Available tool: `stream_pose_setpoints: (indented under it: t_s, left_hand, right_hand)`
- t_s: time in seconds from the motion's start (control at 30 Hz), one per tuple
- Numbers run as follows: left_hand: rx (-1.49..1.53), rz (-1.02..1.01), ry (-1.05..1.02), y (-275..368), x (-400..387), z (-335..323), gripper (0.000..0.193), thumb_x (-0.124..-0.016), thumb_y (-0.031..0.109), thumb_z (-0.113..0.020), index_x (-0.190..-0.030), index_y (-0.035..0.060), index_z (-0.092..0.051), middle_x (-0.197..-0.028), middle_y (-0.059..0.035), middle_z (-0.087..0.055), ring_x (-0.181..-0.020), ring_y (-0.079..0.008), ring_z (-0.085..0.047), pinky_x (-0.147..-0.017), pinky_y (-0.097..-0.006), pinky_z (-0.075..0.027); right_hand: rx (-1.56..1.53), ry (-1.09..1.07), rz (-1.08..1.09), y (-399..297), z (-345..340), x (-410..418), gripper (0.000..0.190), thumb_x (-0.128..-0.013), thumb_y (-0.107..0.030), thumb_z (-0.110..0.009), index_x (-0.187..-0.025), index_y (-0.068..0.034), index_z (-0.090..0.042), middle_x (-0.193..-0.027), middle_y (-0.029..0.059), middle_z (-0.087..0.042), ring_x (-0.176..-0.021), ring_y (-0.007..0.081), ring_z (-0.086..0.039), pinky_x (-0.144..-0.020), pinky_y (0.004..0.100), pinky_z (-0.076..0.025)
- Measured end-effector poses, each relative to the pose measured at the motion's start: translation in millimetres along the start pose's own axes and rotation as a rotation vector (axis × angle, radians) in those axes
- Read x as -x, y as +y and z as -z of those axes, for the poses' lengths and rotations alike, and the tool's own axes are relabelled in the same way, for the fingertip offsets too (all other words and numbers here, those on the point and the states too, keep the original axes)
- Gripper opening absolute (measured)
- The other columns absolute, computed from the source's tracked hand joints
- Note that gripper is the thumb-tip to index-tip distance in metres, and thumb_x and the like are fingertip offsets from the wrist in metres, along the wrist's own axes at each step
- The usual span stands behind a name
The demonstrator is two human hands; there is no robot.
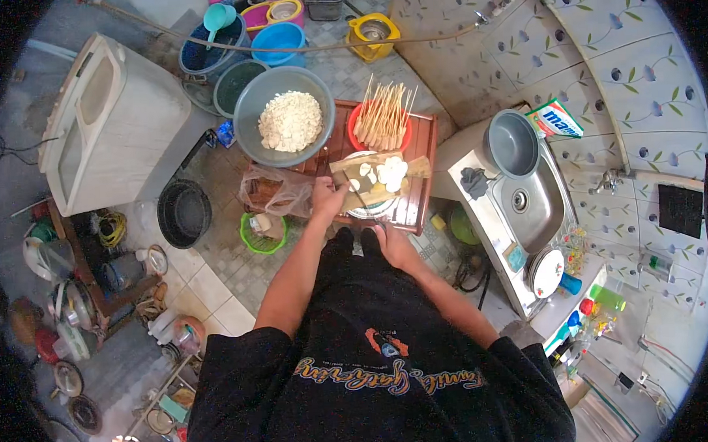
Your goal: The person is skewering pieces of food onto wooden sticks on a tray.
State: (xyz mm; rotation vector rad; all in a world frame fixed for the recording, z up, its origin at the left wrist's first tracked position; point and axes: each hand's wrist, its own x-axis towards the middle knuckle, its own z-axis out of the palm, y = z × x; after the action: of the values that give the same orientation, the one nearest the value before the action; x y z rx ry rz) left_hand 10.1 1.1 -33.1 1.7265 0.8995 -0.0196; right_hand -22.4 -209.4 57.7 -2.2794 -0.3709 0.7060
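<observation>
My left hand [327,196] is at the left side of a wooden cutting board [417,168]. Its fingertips are closed on a pale food piece [354,185]. A knife [361,194] is in my right hand [394,246], its blade lying over the board beside that piece. White slices [392,173] are heaped on the board's right half, with a few loose ones nearer the blade. Under the board shows a round plate or dish [372,210]. Behind it, a red bowl [352,132] holds many skewered food pieces [380,131], sticks upward.
The low reddish-brown table [425,158] also bears a large grey basin [246,122] of pale chopped pieces [290,122] and a clear plastic bag [276,192]. A green basket [248,237] stands on the floor at left. To the right is a steel sink [528,213].
</observation>
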Motion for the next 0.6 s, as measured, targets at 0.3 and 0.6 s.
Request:
stream_pose_setpoints:
  t_s: [0.3, 0.6]
  left_hand:
    - [-0.039, 0.008, 0.003, 20, 9, 2, 0.045, -0.069, 0.027, -0.079, -0.094, -0.002, -0.056, -0.088, -0.0125, -0.061, -0.08, -0.0226, -0.06, -0.074, -0.034, -0.049]
    - [-0.042, -0.026, -0.005, 14, 7, 0, 0.047, -0.073, 0.023, -0.079, -0.101, 0.0, -0.049, -0.092, -0.0085, -0.057, -0.084, -0.0171, -0.055, -0.078, -0.0303, -0.046]
  right_hand:
    - [0.091, -0.111, -0.191, 5, 11, 25, 0.047, -0.097, -0.039, -0.036, -0.105, 0.005, -0.051, -0.086, 0.0326, -0.06, -0.083, 0.0493, -0.058, -0.073, 0.0558, -0.045]
    - [0.135, -0.111, -0.213, 15, 27, 46, 0.05, -0.097, -0.043, -0.035, -0.098, 0.005, -0.051, -0.083, 0.0322, -0.06, -0.082, 0.0491, -0.058, -0.071, 0.0542, -0.046]
